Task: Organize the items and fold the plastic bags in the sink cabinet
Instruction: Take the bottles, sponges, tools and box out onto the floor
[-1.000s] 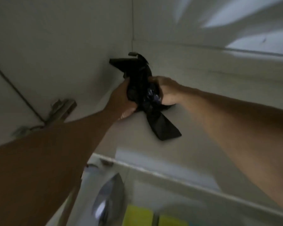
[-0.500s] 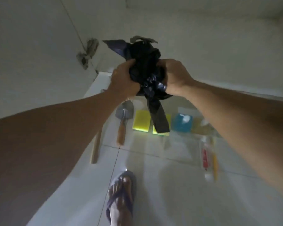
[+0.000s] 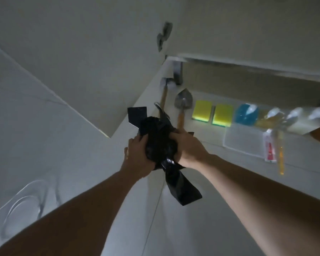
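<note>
Two hands, left hand (image 3: 139,159) and right hand (image 3: 189,150), grip a black bag (image 3: 160,145) above sponges (image 3: 211,112) and trowel (image 3: 183,103).

Black plastic bag (image 3: 160,143): middle hidden between left hand (image 3: 139,157) and right hand (image 3: 189,149); fingertips of both buried in it. Bottles (image 3: 296,119) along the back row smeared by blur, labels unreadable, the last one cut off by the right edge. Hammer (image 3: 164,93) handle disappears behind the bag. Tube (image 3: 270,150) print too blurred to read.
</note>
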The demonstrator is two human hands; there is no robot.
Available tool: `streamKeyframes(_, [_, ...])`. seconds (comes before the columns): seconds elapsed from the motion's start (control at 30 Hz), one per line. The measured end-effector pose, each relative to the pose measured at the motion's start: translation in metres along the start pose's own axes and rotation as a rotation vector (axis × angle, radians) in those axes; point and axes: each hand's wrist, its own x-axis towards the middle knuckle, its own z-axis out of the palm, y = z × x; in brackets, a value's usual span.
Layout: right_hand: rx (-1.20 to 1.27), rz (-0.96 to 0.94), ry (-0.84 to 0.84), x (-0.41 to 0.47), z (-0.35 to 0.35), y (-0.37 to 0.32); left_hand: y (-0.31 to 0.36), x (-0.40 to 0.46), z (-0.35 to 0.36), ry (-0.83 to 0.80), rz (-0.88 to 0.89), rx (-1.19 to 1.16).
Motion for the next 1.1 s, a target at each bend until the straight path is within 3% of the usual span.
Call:
streamKeyframes(0.1, [-0.020,-0.027,-0.014,0.013,0.068,-0.020,-0.060,-0.024,-0.002,-0.011,-0.054,-0.066])
streamKeyframes(0.27, [-0.035,-0.091,-0.014,0.053,0.164,-0.034,-0.144,-0.030,0.002,-0.090,-0.137,0.033])
streamKeyframes(0.4, [-0.090,-0.081,0.029,0.075,0.213,-0.035,-0.190,-0.024,0.014,-0.175,-0.187,0.119])
streamKeyframes(0.53, [-0.108,-0.119,-0.101,0.087,0.238,-0.034,-0.214,-0.022,0.005,-0.140,-0.253,0.181])
streamKeyframes(0.8, [0.024,0.010,-0.279,0.036,0.153,-0.048,-0.168,-0.021,-0.043,-0.174,-0.481,0.336])
streamKeyframes(0.93, [0.010,0.107,-0.216,0.007,0.094,-0.047,-0.119,-0.018,-0.055,-0.198,-0.409,0.391])
streamKeyframes(1.1, [0.015,0.302,-0.212,-0.033,0.013,-0.012,-0.034,-0.001,-0.060,-0.419,-0.258,0.358])
